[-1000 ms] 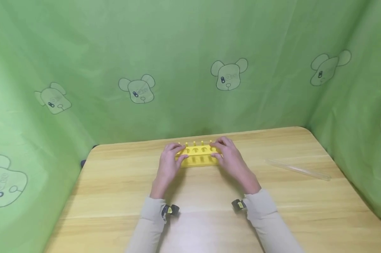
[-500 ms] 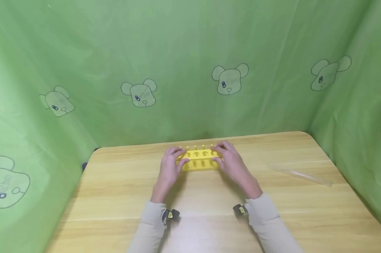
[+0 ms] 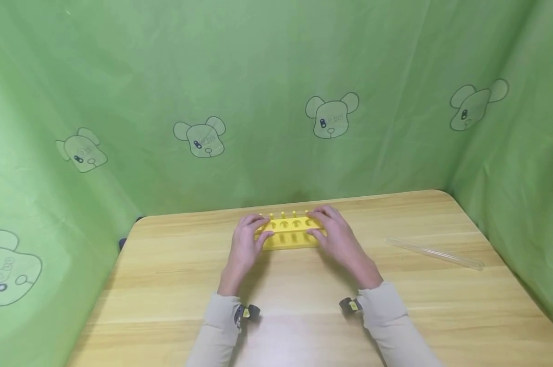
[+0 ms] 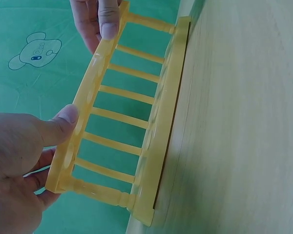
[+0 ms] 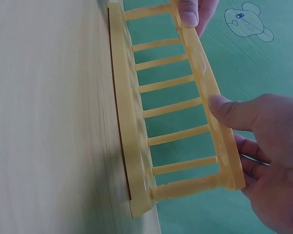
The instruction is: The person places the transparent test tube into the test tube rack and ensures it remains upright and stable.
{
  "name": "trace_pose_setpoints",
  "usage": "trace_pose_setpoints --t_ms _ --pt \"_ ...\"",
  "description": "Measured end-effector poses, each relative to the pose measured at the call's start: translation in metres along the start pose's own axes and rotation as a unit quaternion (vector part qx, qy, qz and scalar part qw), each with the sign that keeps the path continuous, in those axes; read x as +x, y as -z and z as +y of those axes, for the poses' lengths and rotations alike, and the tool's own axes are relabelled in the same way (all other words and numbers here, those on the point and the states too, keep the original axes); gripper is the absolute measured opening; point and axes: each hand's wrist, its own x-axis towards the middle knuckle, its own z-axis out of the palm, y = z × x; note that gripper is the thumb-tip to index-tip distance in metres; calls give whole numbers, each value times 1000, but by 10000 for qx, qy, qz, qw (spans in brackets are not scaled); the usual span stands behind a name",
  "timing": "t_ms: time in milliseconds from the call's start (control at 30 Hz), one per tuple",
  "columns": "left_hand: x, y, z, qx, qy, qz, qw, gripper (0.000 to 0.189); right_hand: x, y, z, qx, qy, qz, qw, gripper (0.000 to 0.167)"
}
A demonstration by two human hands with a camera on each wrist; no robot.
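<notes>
One yellow plastic test-tube rack (image 3: 291, 225) stands upright near the far edge of the counter (image 3: 166, 280), its long side toward the person, with a row of pegs (image 3: 283, 214) rising behind its holed top plate (image 4: 92, 78). The left hand (image 3: 245, 242) and right hand (image 3: 340, 239) are apart from each other, each pinching one end of that plate, thumb on the near side and fingers at the back.

Good handling here looks like even pressure from both ends, so the rack neither twists nor tips toward one side. The base (image 5: 127, 112) seems to rest on the counter, though whether it sits fully flush is hard to tell; a gentle, level push down would be the safer check. Too hard a squeeze might flex the plate between the end columns (image 4: 100, 192).

Well apart on the right, a clear tube (image 3: 434, 253) lies slantwise; being possibly glass and round, it calls for a right forearm that stays clear of it. Beyond hangs a green curtain (image 3: 267, 168), just behind the rack.
</notes>
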Motion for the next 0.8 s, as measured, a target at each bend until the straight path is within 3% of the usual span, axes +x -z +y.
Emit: trace_pose_setpoints --t_ms 167,467,800 --pt "-1 1 -1 -18 -46 48 10000 38 -1 3 0 80 -11 21 10000 50" --pt "1 3 1 -19 9 -2 10000 37 -5 14 7 198 407 493 9978 47" --pt "0 3 2 -9 100 -93 9999 38 -9 31 15 178 75 378 9991 44"
